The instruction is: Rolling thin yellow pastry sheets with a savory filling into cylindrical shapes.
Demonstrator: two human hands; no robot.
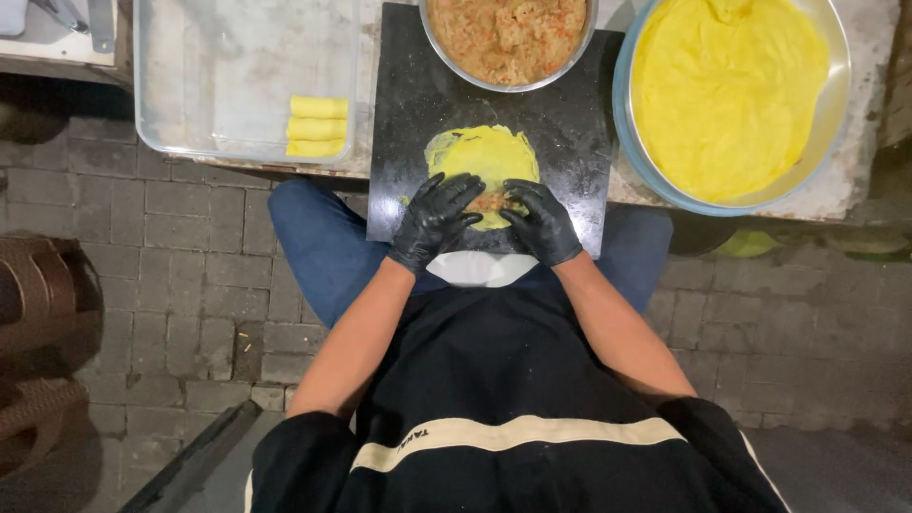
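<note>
A thin yellow wrapper lies flat on a black board in front of me. A small heap of brownish filling sits on its near edge. My left hand and my right hand, both in black gloves, press on that near edge from either side of the filling, fingertips pointing inward and almost meeting.
A metal bowl of minced filling stands at the board's far end. To the right is a large pan of stacked yellow wrappers. On the left a clear plastic tray holds three finished yellow rolls. Brick paving lies below.
</note>
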